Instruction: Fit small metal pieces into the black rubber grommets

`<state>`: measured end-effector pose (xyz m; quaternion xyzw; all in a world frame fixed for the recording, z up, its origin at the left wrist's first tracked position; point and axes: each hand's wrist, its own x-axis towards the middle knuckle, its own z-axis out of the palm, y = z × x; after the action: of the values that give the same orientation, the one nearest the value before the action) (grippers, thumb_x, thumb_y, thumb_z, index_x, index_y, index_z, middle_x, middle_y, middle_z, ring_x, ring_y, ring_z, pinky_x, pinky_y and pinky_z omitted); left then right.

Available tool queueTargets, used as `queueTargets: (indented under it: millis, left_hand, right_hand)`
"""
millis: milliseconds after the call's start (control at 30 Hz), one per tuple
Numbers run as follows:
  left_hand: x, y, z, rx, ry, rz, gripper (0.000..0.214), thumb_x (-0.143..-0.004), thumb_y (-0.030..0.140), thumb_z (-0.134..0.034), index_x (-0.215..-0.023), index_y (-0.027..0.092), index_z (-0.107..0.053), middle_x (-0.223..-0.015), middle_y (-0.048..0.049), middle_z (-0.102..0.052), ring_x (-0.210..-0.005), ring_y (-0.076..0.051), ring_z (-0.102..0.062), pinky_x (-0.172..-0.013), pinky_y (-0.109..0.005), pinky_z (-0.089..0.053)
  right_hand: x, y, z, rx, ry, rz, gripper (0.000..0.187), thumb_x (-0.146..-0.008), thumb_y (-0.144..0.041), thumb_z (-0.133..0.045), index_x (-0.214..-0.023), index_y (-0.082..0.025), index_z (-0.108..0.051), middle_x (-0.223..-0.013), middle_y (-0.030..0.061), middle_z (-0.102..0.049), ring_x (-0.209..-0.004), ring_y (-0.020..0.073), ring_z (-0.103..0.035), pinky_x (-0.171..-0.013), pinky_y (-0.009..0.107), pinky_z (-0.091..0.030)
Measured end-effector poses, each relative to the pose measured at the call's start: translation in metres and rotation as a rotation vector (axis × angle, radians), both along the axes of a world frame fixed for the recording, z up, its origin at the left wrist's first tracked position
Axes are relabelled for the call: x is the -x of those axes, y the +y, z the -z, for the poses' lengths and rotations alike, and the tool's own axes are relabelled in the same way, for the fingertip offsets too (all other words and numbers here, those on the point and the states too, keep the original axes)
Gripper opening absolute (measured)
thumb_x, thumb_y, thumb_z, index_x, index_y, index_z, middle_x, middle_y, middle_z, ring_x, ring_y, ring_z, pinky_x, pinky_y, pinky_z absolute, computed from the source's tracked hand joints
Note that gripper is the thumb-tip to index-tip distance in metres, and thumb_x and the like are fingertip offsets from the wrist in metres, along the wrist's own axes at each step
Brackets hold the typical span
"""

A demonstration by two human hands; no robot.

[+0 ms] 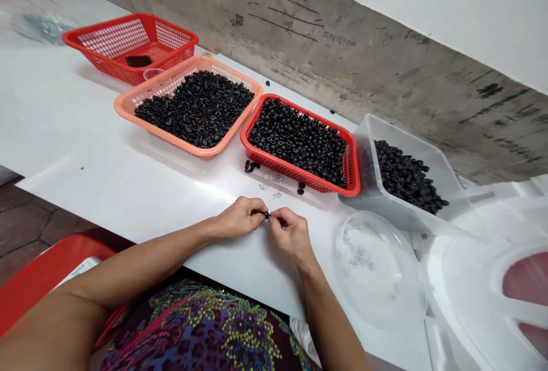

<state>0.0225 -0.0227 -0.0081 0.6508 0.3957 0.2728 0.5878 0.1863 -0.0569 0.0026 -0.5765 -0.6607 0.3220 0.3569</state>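
My left hand (240, 217) and my right hand (290, 230) meet over the white table (85, 148), fingertips pinched together on one small black plastic part (266, 214). Just beyond them lie a few loose black parts (252, 166) and tiny clear springs (274, 185) on the table. A red basket (353, 174) full of black ring-shaped parts stands right behind. Left of it is an orange basket (128, 105) heaped with black parts.
A clear plastic tub (377, 131) with black parts stands at the right, a clear round bowl (377, 271) with small springs in front of it. A nearly empty red basket (81, 40) sits far left. A concrete wall runs behind; a red chair shows at lower left.
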Motion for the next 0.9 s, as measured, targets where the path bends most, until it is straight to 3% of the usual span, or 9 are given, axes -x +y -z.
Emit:
queueTargets:
  millis: [100,167,400,633,800,900]
  left_hand:
    - [0.001,0.0,-0.002,0.08,-0.064,0.032,0.012,-0.075,0.017,-0.049,-0.079,0.012,-0.059,-0.055,0.0039,-0.048,-0.051,-0.008,-0.042,-0.05,-0.021,-0.033]
    - [0.001,0.0,-0.002,0.082,-0.055,0.03,0.012,-0.074,0.017,-0.049,-0.078,0.012,-0.059,-0.055,0.0038,-0.048,-0.051,-0.008,-0.041,-0.049,-0.021,-0.033]
    - [0.002,-0.001,-0.003,-0.073,0.095,0.004,0.018,-0.075,0.012,-0.047,-0.083,0.012,-0.063,-0.072,-0.0025,-0.061,-0.068,-0.013,-0.051,-0.063,-0.025,-0.041]
    - [-0.002,-0.007,-0.01,-0.127,-0.036,0.048,0.018,-0.08,0.013,-0.044,-0.085,0.013,-0.061,-0.079,-0.0034,-0.063,-0.074,-0.013,-0.055,-0.07,-0.027,-0.044]
    - [-0.002,-0.008,-0.009,-0.253,-0.063,0.1,0.019,-0.082,0.01,-0.043,-0.089,0.016,-0.06,-0.084,-0.003,-0.058,-0.077,-0.012,-0.053,-0.075,-0.028,-0.044]
    - [0.0,-0.007,-0.006,-0.343,-0.083,0.106,0.018,-0.083,0.013,-0.045,-0.091,0.017,-0.061,-0.091,-0.0049,-0.051,-0.086,-0.014,-0.05,-0.08,-0.03,-0.045]
  right_hand:
    - [-0.004,0.004,0.0,0.207,0.211,-0.02,0.009,-0.072,-0.026,-0.059,-0.068,-0.018,-0.058,-0.054,-0.0025,-0.054,-0.047,0.0106,-0.046,-0.046,0.023,-0.037]
    - [-0.005,0.006,0.001,0.248,0.253,-0.026,0.01,-0.071,-0.026,-0.06,-0.068,-0.017,-0.057,-0.053,-0.0029,-0.053,-0.046,0.0101,-0.045,-0.045,0.022,-0.037]
    - [-0.001,0.005,0.001,0.099,0.052,-0.032,0.007,-0.071,-0.02,-0.056,-0.066,-0.018,-0.061,-0.054,-0.0031,-0.053,-0.05,0.0096,-0.044,-0.047,0.022,-0.036]
    - [-0.019,0.017,0.005,0.426,0.613,-0.158,0.022,-0.063,-0.032,-0.075,-0.071,-0.016,-0.061,-0.055,-0.0009,-0.061,-0.045,0.0109,-0.052,-0.045,0.024,-0.044]
    - [-0.022,0.019,0.009,0.545,0.765,-0.231,0.032,-0.058,-0.031,-0.081,-0.078,-0.015,-0.061,-0.061,-0.0009,-0.064,-0.048,0.0097,-0.056,-0.047,0.021,-0.047]
    - [-0.022,0.018,0.01,0.6,0.801,-0.309,0.038,-0.061,-0.03,-0.079,-0.092,-0.014,-0.064,-0.076,0.0045,-0.068,-0.065,0.0139,-0.064,-0.057,0.024,-0.052]
